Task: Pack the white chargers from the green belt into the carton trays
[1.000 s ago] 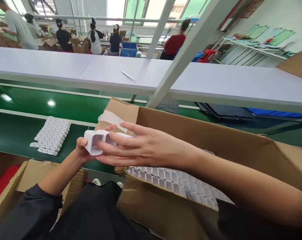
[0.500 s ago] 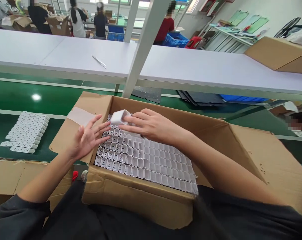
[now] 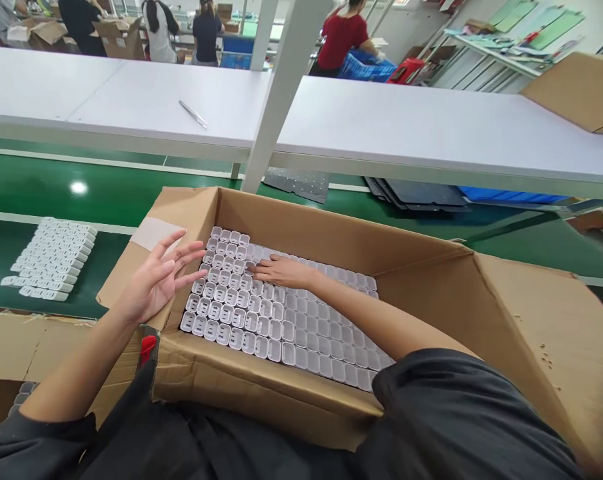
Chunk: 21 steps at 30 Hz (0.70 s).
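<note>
A cardboard box [image 3: 261,390] in front of me holds close rows of small white plastic housings [image 3: 226,313], with their open sides up. My right hand [image 3: 284,272] reaches down into the box. Its fingers are close together, with the tips down at a housing among the rows; the thumb is hidden. My left hand [image 3: 154,280] hovers palm inward over the box's left edge, fingers spread, holding nothing. On the left half of the rows, dark slots show inside the housings; the right half looks paler and plain.
More white housings [image 3: 56,257] lie grouped on the green surface [image 3: 116,260] at left. Tweezers [image 3: 192,115] rest on the white shelf [image 3: 146,100], divided by a slanted post [image 3: 276,100]. Black sheets [image 3: 416,195] lie behind the box. Several people work beyond.
My right hand has gone from holding a white housing above the rows to reaching lower among them. My left hand has drawn slightly left, still spread. The view has shifted a little.
</note>
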Tool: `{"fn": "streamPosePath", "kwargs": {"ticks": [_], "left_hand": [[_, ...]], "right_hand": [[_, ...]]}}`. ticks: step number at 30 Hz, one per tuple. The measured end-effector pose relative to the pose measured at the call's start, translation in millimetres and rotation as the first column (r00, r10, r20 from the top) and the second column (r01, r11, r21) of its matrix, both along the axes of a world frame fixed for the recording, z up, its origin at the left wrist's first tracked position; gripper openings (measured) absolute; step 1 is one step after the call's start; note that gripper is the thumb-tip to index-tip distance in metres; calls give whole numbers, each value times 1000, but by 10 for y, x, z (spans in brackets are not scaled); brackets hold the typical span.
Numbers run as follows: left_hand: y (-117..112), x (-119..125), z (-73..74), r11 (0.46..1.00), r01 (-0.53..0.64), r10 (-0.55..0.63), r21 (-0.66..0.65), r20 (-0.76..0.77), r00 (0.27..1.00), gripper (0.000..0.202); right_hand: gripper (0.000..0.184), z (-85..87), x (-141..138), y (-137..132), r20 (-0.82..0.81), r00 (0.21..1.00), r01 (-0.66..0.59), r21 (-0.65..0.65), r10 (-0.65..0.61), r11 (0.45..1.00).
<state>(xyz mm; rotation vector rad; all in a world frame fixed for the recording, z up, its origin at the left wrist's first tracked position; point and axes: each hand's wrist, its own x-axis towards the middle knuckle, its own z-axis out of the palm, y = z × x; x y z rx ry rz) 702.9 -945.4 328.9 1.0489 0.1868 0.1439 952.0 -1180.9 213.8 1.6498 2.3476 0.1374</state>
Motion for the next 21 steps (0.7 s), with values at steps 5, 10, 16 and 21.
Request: {"fn": "streamPosePath", "kwargs": {"ticks": [5, 10, 16, 21], "left_hand": [[15, 9, -52, 1000, 4, -4, 14, 45, 999, 48], [-50, -26, -131, 985, 42, -75, 166, 201, 977, 34], [104, -400, 51, 592, -293, -148, 751, 458, 877, 32], [1154, -1023, -552, 191, -491, 422, 850, 381, 823, 25]], "right_hand": [[45, 84, 30, -60, -95, 987, 127, -45, -131, 991], [47, -14, -88, 23, -277, 808, 514, -100, -520, 852], [48, -19, -156, 84, -236, 823, 508, -103, -517, 855], [41, 263, -114, -39, -291, 828, 499, -8, -479, 867]]}}
